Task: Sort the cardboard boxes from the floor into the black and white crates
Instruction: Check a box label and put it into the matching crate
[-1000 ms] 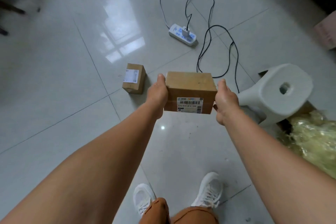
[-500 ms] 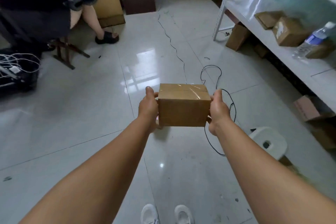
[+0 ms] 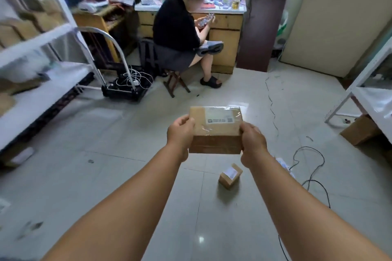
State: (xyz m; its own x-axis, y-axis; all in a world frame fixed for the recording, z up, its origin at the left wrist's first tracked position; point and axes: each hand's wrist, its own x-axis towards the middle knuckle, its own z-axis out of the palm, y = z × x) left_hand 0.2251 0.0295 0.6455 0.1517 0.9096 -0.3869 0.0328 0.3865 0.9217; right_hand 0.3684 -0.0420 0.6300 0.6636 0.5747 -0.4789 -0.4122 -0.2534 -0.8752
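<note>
Pale glossy tiles cover the floor of a cluttered room with white shelves on both sides. Both hands grasp one cardboard box in the air: the left hand curls around its left edge and the right hand around its right edge. A small box lies on the floor just below the held box, near a black cable. No black or white crate is visible, so the sorting seems far from finished.

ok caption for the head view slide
Both hands, left and right, grip a taped brown cardboard box above the glossy tiled floor.
</note>
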